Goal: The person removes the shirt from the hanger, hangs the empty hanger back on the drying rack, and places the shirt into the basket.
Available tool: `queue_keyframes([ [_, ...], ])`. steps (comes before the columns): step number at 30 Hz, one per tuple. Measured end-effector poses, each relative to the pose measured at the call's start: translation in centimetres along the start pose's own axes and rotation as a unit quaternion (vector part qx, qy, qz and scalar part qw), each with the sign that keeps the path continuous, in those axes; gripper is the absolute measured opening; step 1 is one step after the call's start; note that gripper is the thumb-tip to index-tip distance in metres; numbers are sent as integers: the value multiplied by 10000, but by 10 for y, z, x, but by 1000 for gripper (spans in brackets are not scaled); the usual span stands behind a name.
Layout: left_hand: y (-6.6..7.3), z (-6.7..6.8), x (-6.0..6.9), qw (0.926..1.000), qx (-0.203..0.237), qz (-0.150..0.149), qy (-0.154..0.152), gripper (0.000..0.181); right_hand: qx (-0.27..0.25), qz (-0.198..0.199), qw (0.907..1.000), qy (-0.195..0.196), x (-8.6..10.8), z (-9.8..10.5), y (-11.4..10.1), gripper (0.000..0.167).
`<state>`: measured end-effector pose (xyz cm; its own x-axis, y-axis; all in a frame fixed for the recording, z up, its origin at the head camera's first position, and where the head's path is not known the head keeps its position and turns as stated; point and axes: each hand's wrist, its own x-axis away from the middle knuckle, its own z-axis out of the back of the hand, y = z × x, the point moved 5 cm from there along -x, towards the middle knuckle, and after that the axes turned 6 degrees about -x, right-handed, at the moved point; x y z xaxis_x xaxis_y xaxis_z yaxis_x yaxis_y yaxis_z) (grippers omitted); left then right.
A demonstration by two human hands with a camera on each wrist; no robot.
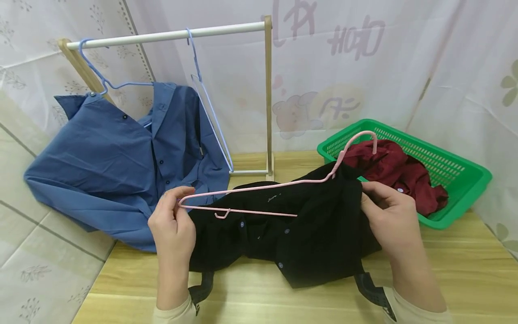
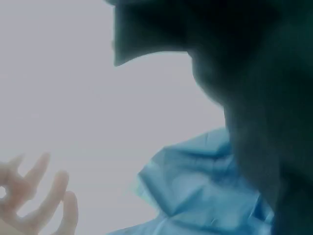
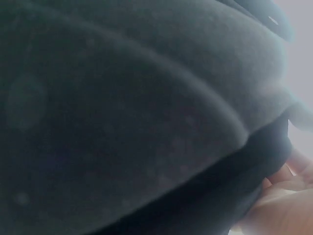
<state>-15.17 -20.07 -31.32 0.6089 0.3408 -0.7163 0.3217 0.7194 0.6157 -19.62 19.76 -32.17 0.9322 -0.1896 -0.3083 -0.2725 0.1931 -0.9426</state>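
Observation:
My left hand (image 1: 173, 222) pinches the left end of a pink clothes hanger (image 1: 259, 185), beside the left part of a black shirt (image 1: 319, 234). The hanger's right arm is inside the shirt, hidden by the cloth, and its hook rises above the collar. With thumb and fingers, my right hand (image 1: 390, 216) grips the shirt's right side. Small buttons show on the shirt front. In the right wrist view the black cloth (image 3: 146, 137) fills most of the picture, with my right hand (image 3: 283, 205) at its edge. The left wrist view shows fingers (image 2: 49, 196) at lower left.
Behind on the left stands a clothes rack (image 1: 170, 36). A blue shirt (image 1: 117, 153) hangs there on a blue hanger (image 1: 97, 72), next to a bare blue hanger (image 1: 210, 112). At the right, a green basket (image 1: 457, 180) holds a dark red garment (image 1: 388, 166) on the wooden table (image 1: 243, 297).

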Motion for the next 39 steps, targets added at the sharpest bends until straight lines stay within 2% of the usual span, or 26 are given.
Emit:
queue_keyframes([
  [1,6,1,0,9985,-398,-365,61,41,58,-20,10000,-3,0,0,0,22],
  [2,11,1,0,9941,-802,-725,94,41,203,-14,9998,-6,0,-1,0,20],
  [3,15,0,1,9872,-1200,-1049,54,41,326,-20,9995,-31,-1,-2,0,17],
  [5,22,-4,4,9735,-1680,-1541,-191,41,583,20,9983,-87,0,-4,0,15],
  [8,32,-13,9,9600,-1788,-2071,-597,34,988,170,9948,-162,1,-9,-3,19],
  [11,42,-21,17,9566,-1590,-2309,-795,18,1191,281,9922,-244,5,-13,-5,19],
  [13,47,-26,22,9571,-1412,-2364,-903,6,1193,381,9915,-342,8,-17,-7,19],
  [17,55,-33,26,9603,-1120,-2335,-1033,23,730,630,9927,-729,13,-26,-10,23],
  [21,56,-33,26,9653,-1084,-2159,-991,30,441,803,9908,-999,18,-31,-15,35],
  [25,55,-31,25,9710,-986,-1979,-914,32,627,1278,9832,-1140,22,-36,-23,43],
  [29,54,-31,24,9757,-761,-1879,-835,32,899,1922,9678,-1355,25,-43,-30,42],
  [32,52,-30,24,9780,-710,-1786,-807,30,1051,2245,9593,-1349,25,-46,-31,42],
  [34,51,-30,24,9786,-703,-1761,-803,27,1059,2335,9579,-1293,25,-45,-31,40],
  [39,48,-26,22,9803,-590,-1728,-750,24,1045,2273,9608,-1199,24,-42,-28,37],
])
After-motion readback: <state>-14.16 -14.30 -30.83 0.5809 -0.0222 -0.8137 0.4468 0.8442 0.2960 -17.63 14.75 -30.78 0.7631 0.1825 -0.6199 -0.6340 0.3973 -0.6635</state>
